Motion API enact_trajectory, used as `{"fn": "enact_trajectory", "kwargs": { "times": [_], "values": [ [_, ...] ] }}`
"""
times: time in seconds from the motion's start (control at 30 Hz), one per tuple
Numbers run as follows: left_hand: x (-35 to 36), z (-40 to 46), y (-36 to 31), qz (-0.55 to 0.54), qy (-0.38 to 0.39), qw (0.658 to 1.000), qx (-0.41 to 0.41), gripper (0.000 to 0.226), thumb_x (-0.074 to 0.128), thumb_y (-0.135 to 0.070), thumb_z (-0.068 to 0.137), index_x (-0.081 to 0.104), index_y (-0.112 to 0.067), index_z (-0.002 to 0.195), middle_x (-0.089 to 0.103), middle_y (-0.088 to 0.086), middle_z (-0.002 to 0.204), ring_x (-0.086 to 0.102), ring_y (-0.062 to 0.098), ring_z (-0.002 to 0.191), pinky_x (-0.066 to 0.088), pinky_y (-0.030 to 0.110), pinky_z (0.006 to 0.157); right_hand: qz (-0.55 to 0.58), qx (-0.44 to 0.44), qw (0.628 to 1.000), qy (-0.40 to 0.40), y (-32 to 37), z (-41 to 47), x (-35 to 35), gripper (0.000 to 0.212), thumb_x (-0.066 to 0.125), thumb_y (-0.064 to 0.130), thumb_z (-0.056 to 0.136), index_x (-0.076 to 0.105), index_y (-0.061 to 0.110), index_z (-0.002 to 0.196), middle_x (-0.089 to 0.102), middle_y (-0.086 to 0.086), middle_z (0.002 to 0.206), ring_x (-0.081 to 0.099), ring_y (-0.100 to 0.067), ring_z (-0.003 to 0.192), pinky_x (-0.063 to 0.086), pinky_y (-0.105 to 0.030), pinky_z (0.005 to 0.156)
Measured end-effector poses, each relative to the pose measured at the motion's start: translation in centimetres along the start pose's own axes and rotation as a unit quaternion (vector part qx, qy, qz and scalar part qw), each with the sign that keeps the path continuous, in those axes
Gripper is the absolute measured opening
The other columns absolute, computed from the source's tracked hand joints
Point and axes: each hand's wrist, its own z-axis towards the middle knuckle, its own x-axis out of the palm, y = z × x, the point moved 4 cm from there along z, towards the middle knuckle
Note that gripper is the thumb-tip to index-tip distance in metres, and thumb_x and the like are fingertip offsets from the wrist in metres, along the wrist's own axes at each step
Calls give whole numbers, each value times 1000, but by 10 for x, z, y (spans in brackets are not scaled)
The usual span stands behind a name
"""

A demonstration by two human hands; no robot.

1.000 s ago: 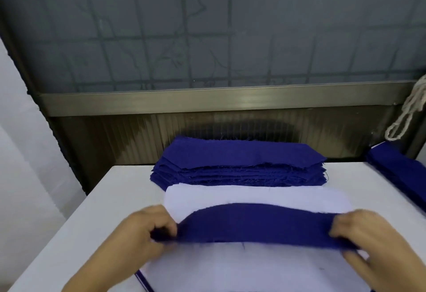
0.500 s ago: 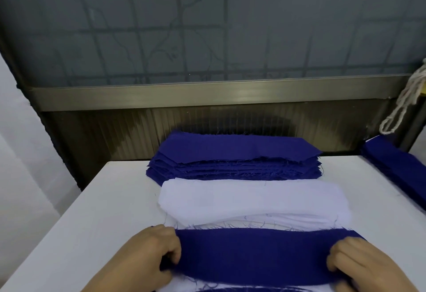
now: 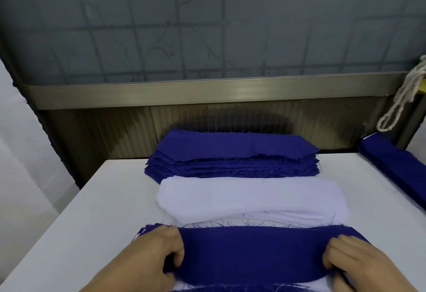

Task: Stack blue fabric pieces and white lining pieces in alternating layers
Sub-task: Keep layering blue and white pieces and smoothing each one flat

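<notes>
Between the left hand (image 3: 159, 254) and right hand (image 3: 350, 261), a blue fabric piece (image 3: 251, 252) lies flat on white lining, its ends pinched by curled fingers, apparently to square the layers; supply piles wait just beyond.

Soft, even light falls from above and in front, bright on the white table (image 3: 76, 218). A dark rounded shadow sits on the ribbed panel (image 3: 230, 118) behind its far edge. Straight lines bow toward the corners; detail is slightly soft, without glare.
</notes>
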Motion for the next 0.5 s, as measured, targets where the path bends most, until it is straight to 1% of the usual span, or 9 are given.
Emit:
{"fn": "enact_trajectory", "kwargs": {
  "times": [0.1, 0.17, 0.23, 0.3, 0.37, 0.4, 0.5],
  "values": [
    [2, -3, -1, -25, -3, 1000, 8, 17, 59, -52, 65, 56, -42, 77, 46, -29, 102, 44, -10, 100, 37, 10, 87, -4, -1, 1000, 2, 1, 2, -1, 21, 34, 14, 61, 52, 21, 52, 42, 10, 57, 33, -6, 56, 33, -22, 54],
    [5, -4, -1, -37, -13, 999, 9, 28, 62, -63, 65, 57, -41, 81, 46, -29, 104, 44, -9, 101, 39, 13, 88, 2, -5, 1000, 10, 2, 2, -1, 20, 36, 14, 61, 52, 21, 53, 42, 10, 57, 34, -6, 56, 34, -22, 54],
    [6, -4, 2, -50, -18, 999, 5, 37, 64, -71, 63, 58, -40, 82, 47, -27, 104, 46, -7, 100, 40, 13, 85, 9, 0, 1000, 26, 1, 0, -2, 17, 39, 14, 60, 53, 21, 54, 43, 10, 58, 36, -6, 56, 34, -21, 54],
    [7, -3, 3, -66, -14, 998, 2, 38, 66, -71, 62, 58, -40, 82, 48, -26, 104, 48, -4, 99, 42, 14, 82, 13, -9, 999, 49, 0, -2, -1, 13, 47, 10, 57, 54, 22, 56, 45, 11, 59, 40, -7, 54, 36, -21, 54],
    [9, -2, 4, -76, -11, 997, 2, 37, 69, -66, 61, 58, -37, 81, 50, -23, 102, 49, -1, 97, 44, 17, 81, 18, -14, 997, 77, -1, -5, 1, 18, 57, 7, 49, 55, 22, 58, 46, 12, 61, 42, -7, 55, 37, -21, 55],
    [9, -2, 4, -80, -10, 997, 5, 36, 70, -65, 60, 58, -36, 80, 50, -22, 101, 49, 0, 97, 44, 18, 81, 24, -11, 996, 84, -2, -6, 1, 21, 59, 6, 46, 55, 23, 59, 46, 13, 62, 42, -7, 56, 37, -20, 56],
    [9, -1, 4, -112, 2, 994, 3, 34, 69, -67, 63, 62, -37, 76, 52, -21, 98, 50, 0, 98, 43, 16, 80, 52, 0, 994, 93, 0, -7, 0, 20, 61, 9, 51, 53, 24, 61, 45, 15, 65, 41, -4, 59, 37, -18, 57]
  ]
}}
